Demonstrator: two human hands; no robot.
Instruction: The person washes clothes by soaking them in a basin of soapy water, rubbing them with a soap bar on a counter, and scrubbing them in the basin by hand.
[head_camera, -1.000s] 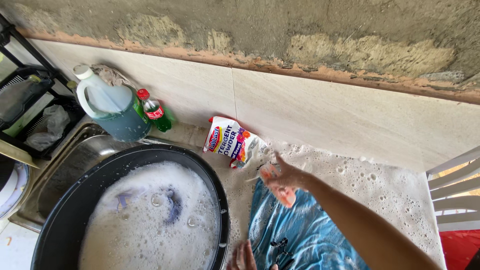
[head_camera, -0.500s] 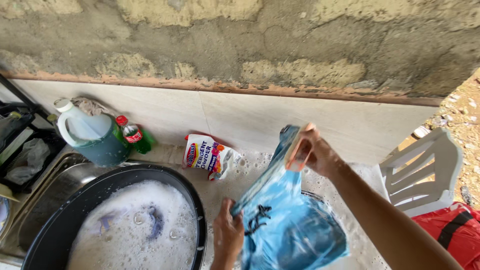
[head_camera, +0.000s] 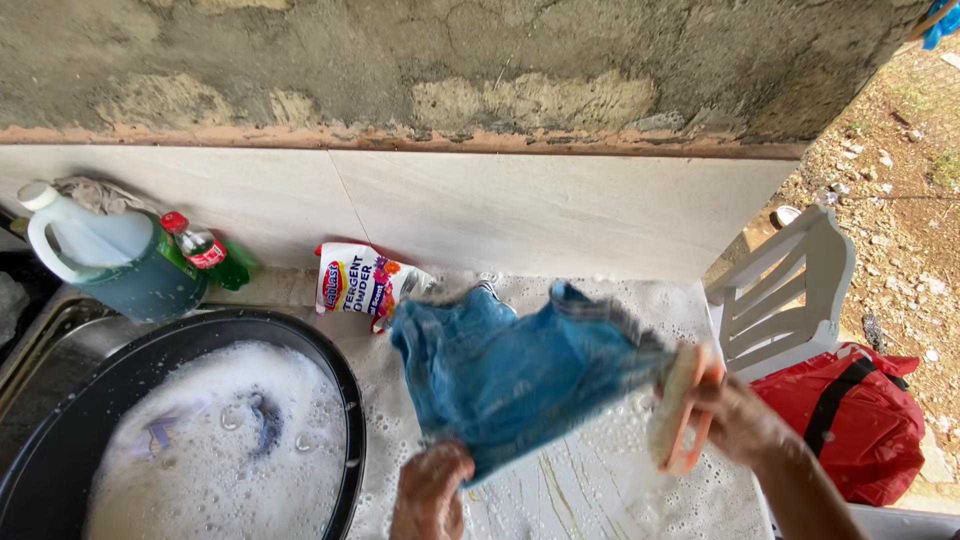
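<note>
A wet blue garment (head_camera: 510, 375) is stretched in the air above the soapy counter (head_camera: 580, 490). My left hand (head_camera: 430, 490), covered in suds, grips its lower edge at the bottom centre. My right hand (head_camera: 735, 425) holds the garment's right end together with an orange scrubbing brush (head_camera: 680, 420). To the left stands a black basin (head_camera: 330, 370) full of foamy water with purple cloth in it.
A detergent powder bag (head_camera: 355, 283) leans against the tiled wall. A jug of blue-green liquid (head_camera: 110, 265) and a green bottle with a red cap (head_camera: 210, 255) stand at the back left. A white plastic chair (head_camera: 790, 290) and a red bag (head_camera: 860, 420) are at the right.
The garment was lifted off the counter and swung to the right, now held spread between both hands. My right hand moved down and right with the brush. The view shifted right.
</note>
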